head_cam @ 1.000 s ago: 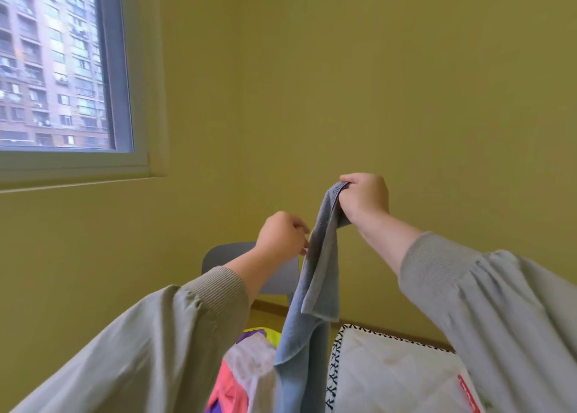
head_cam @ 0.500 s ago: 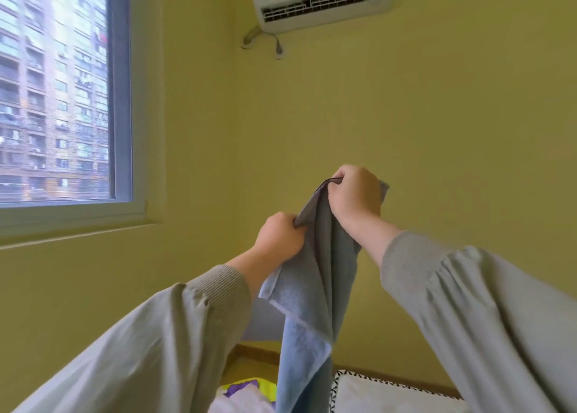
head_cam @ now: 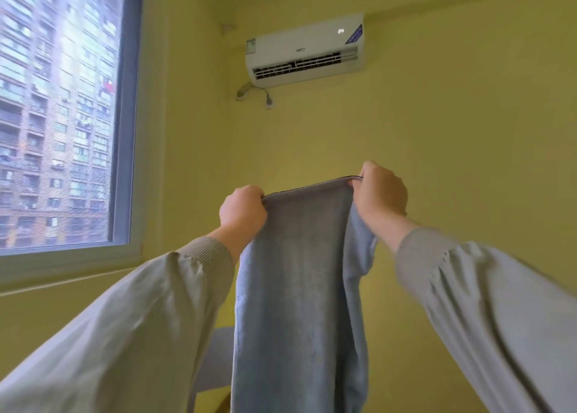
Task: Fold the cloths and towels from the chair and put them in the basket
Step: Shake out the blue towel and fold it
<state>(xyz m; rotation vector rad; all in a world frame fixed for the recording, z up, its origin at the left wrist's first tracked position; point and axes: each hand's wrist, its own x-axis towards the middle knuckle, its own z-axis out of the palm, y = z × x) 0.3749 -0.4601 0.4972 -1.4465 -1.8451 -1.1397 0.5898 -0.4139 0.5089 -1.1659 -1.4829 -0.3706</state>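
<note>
Towel (head_cam: 299, 287) held up by both hands — lower end cut off.

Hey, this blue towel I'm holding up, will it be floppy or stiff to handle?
Likely floppy: the blue towel hangs limp in long folds below the left hand and right hand. Probably light for its size, since gripping its top edge alone carries it.

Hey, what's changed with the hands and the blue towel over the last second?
The left hand and right hand have drawn apart, stretching the top edge of the blue towel out between them; a second ago it hung bunched. The view has tilted up, bringing the air conditioner into sight. Both hands still grip the towel, which still hangs down.
</note>
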